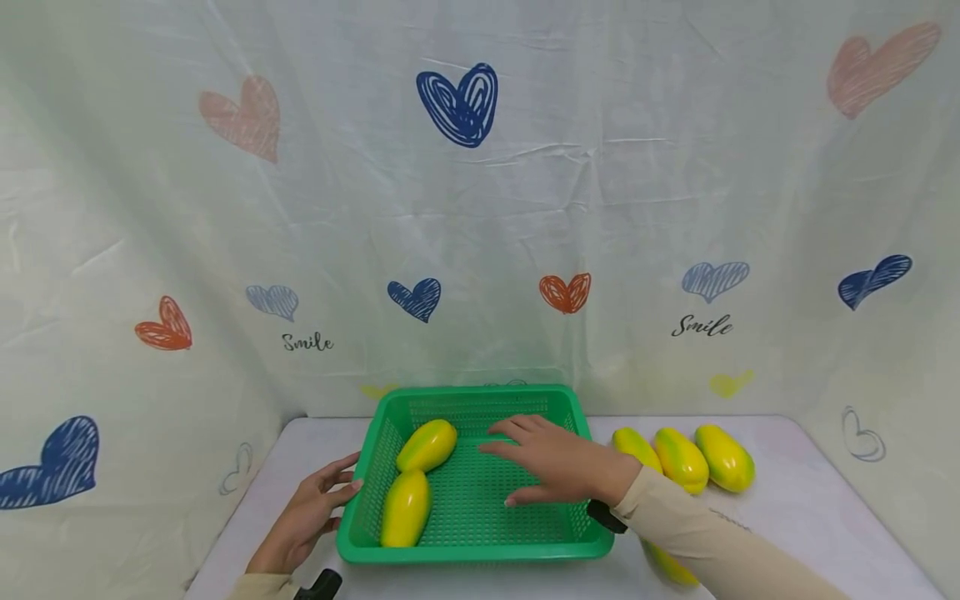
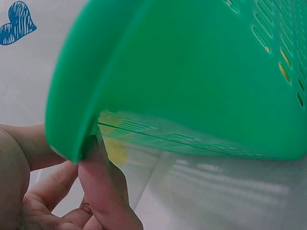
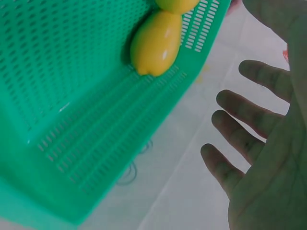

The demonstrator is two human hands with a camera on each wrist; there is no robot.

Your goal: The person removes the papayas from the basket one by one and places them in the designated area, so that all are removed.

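Lying inside the green basket (image 1: 476, 553) were two yellow fruits, a far one (image 1: 427, 446) and a near one (image 1: 406, 510), set end to end along its left side and seemingly touching. Four more were visible outside, on the bench (image 1: 802, 508) to the right: a left fruit (image 1: 634, 447), a middle fruit (image 1: 682, 460) and a right fruit (image 1: 724, 458) side by side in a row, and a front fruit (image 1: 670, 567) partly hidden by the right forearm. By that count, the work with the basket looked far from finished, since most of the fruit in sight was outside it.

The right hand (image 1: 551, 462) reached in from the right, over the basket, with the forearm slanting across the bench. Its fingers were spread and nearly straight, the thumb well apart from them, and they held nothing. The left hand (image 1: 311, 508) was at the basket's left side, palm turned toward it; the left wrist view showed the rim pinched between its thumb and fingers, seemingly steadying the basket.
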